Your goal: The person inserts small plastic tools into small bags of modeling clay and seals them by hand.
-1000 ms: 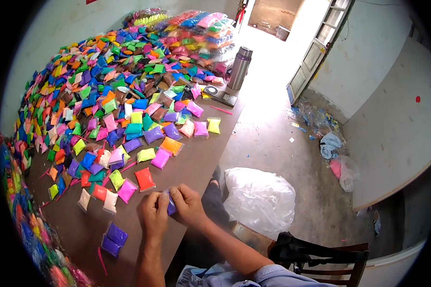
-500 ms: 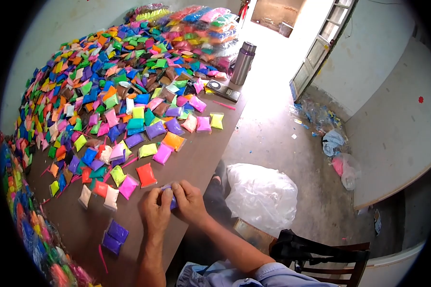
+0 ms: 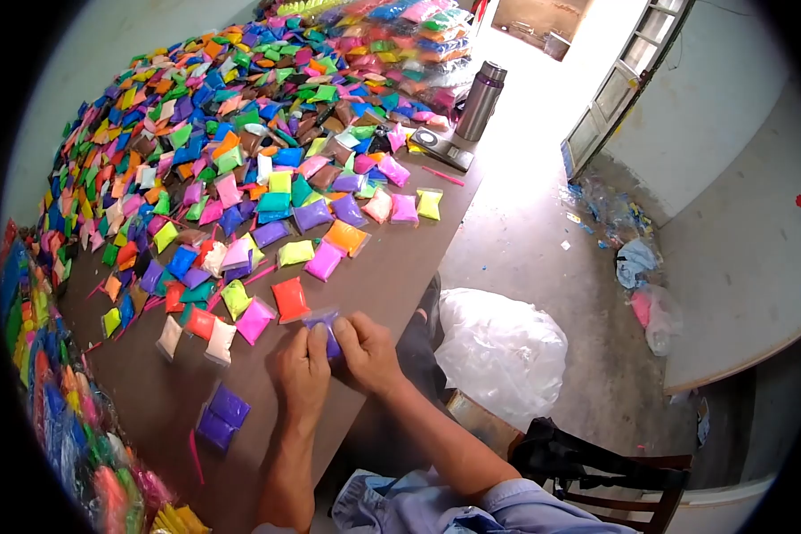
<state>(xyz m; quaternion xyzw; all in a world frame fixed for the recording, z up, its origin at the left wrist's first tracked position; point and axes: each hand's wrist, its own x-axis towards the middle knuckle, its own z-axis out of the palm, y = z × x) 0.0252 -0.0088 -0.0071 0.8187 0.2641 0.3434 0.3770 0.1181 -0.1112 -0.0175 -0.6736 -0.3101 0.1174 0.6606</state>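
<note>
A small clear packet of purple filling (image 3: pixel 324 327) is pinched over the near part of the brown table. My left hand (image 3: pixel 303 372) grips its left and lower side, thumb on top. On its right side, my right hand (image 3: pixel 369 353) holds it with thumb and fingers closed. Just beyond the hands lie a red packet (image 3: pixel 292 299) and a pink packet (image 3: pixel 255 321). Two more purple packets (image 3: pixel 228 407) rest together to the left of my left forearm, with a thin pink strip (image 3: pixel 196 457) beside them.
A large heap of colourful packets (image 3: pixel 196 133) covers the table's far left. A steel flask (image 3: pixel 481 102) and a small scale (image 3: pixel 442 149) stand near its right edge. Bagged colourful packs (image 3: pixel 62 418) line the left side. A white plastic sack (image 3: pixel 502 351) and chair (image 3: pixel 659 481) are at right.
The view has shifted, so the scene sits further right and a little higher. The purple packet now shows more fully between my hands, where fingers covered most of it before.
</note>
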